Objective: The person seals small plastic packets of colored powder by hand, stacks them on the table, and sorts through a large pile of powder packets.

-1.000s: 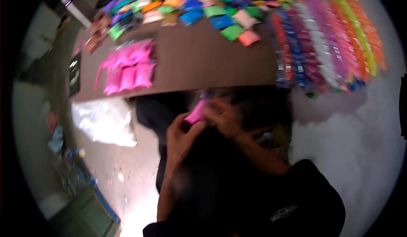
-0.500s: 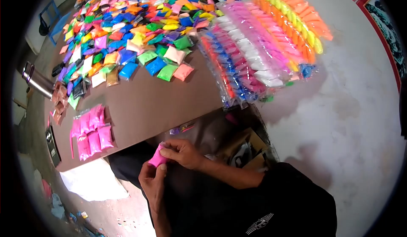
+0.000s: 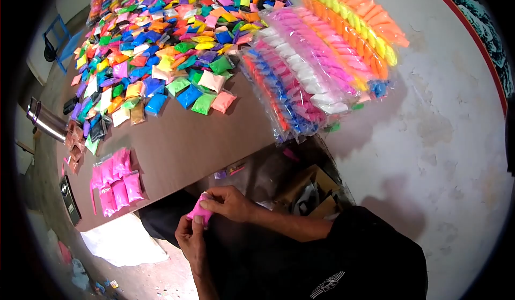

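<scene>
A small pink packet (image 3: 199, 210) is held between my two hands above my lap, beside the table's front edge. My right hand (image 3: 229, 202) pinches its upper end with thumb and fingers. Lower down, my left hand (image 3: 191, 236) grips the bottom end, thumb pressed on the front. The packet looks soft and creased. Nearby on the table lie several matching pink packets (image 3: 119, 190) in clear plastic, set in two rows.
Loose coloured packets (image 3: 177, 48) cover the far part of the brown table (image 3: 198, 144). Long clear bags of packets (image 3: 322, 48) lie at its right end. A metal flask (image 3: 47, 120) and a black phone-like object (image 3: 70, 198) are at the left. Below stands an open cardboard box (image 3: 322, 184).
The view has shifted slightly, so the table's contents sit a little lower. Both hands keep hold of the pink packet, which now looks more squeezed and creased.
</scene>
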Demonstrator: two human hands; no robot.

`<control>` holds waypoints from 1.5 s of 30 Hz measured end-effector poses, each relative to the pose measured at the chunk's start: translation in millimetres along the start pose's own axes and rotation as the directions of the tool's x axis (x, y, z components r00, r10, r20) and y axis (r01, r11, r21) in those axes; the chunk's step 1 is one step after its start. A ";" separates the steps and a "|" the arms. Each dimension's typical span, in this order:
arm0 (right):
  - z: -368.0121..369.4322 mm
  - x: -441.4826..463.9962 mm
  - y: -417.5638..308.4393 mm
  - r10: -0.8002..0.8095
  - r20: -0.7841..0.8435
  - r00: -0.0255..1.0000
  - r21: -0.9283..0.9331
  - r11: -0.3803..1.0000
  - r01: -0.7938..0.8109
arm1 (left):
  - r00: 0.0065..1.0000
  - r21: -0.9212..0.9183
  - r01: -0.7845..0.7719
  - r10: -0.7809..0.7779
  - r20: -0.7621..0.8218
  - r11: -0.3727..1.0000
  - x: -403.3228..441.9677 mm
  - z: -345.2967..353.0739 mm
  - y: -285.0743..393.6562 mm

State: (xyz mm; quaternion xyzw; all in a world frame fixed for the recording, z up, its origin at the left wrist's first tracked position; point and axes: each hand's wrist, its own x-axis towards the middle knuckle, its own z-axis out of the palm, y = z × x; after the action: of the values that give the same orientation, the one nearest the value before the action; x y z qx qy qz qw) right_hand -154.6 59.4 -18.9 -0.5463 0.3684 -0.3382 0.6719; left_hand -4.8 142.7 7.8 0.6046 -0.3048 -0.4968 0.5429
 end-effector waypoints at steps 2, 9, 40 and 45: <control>2.4 1.6 2.6 -0.027 -0.007 1.000 0.005 1.000 0.027 | 1.000 0.019 -0.013 0.013 0.005 1.000 0.2 0.9 2.6; 8.4 -0.3 -7.6 -0.067 -0.032 0.997 -0.033 0.997 0.066 | 0.999 0.003 -0.054 0.054 0.000 0.999 3.2 -8.3 -12.7; -38.6 101.9 -33.4 -0.349 -0.250 0.903 -0.494 0.848 0.191 | 0.879 -0.059 -0.203 0.155 -0.450 0.977 7.0 -115.8 5.1; -37.8 119.9 -15.5 -0.420 -0.216 0.881 -0.682 0.711 0.171 | 0.819 0.018 -0.156 0.140 -0.556 0.988 12.2 -154.1 -3.7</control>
State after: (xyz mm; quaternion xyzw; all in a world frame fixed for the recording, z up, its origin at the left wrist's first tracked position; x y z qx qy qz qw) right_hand -128.1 -64.4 -23.7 -0.7251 0.4829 -0.3885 0.3001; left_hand 142.0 187.0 -11.9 0.6896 -0.1729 -0.2604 0.6532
